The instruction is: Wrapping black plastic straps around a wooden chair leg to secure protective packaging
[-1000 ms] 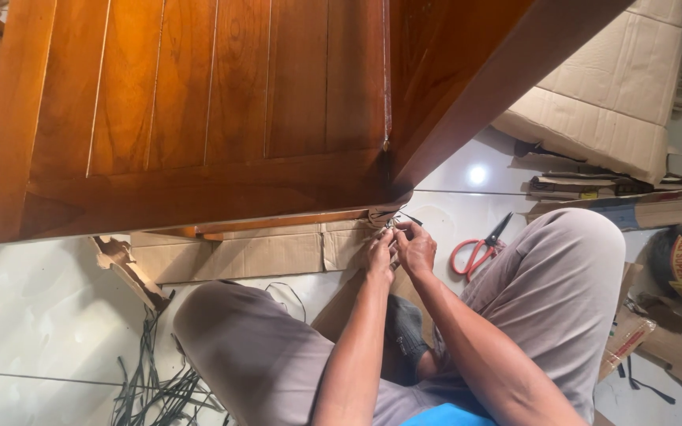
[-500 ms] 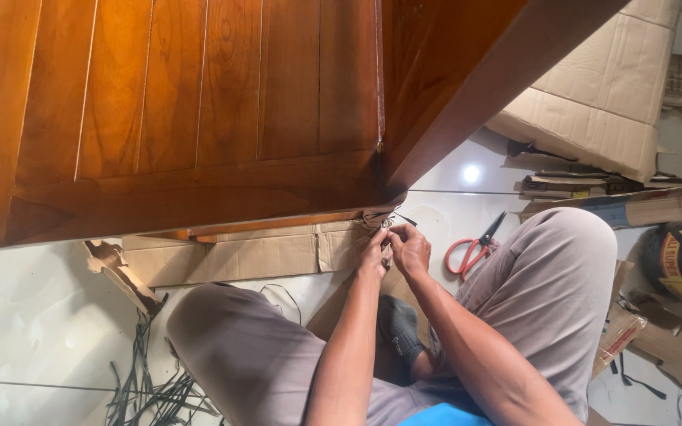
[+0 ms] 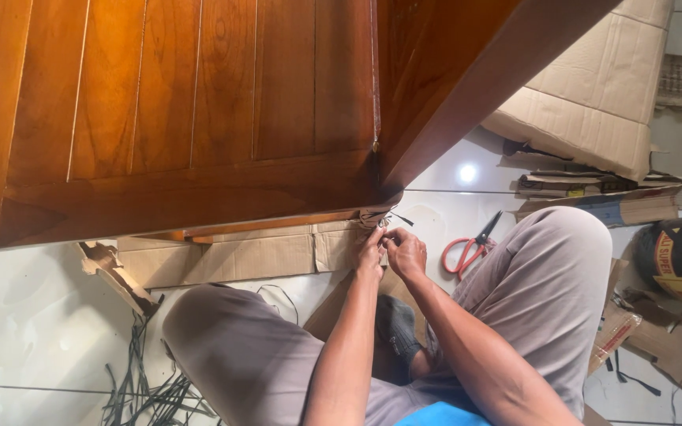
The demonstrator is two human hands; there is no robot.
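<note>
The thin black plastic strap [image 3: 395,216] lay just beyond both hands, at the cardboard-wrapped wooden leg [image 3: 372,218]. The left hand [image 3: 370,251] and right hand [image 3: 405,252] pinched it, touching each other.

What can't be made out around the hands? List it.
- Head view: what the fingers of the left hand and right hand pinch; too small, hidden by them.
- Wooden furniture: cut off by the top and left edges.
- Black strap: its run passes behind the cardboard wrap.

Bright, even indoor light, sharp focus, a lamp's glare spot [image 3: 467,172] on glossy floor tiles [image 3: 33,315]
</note>
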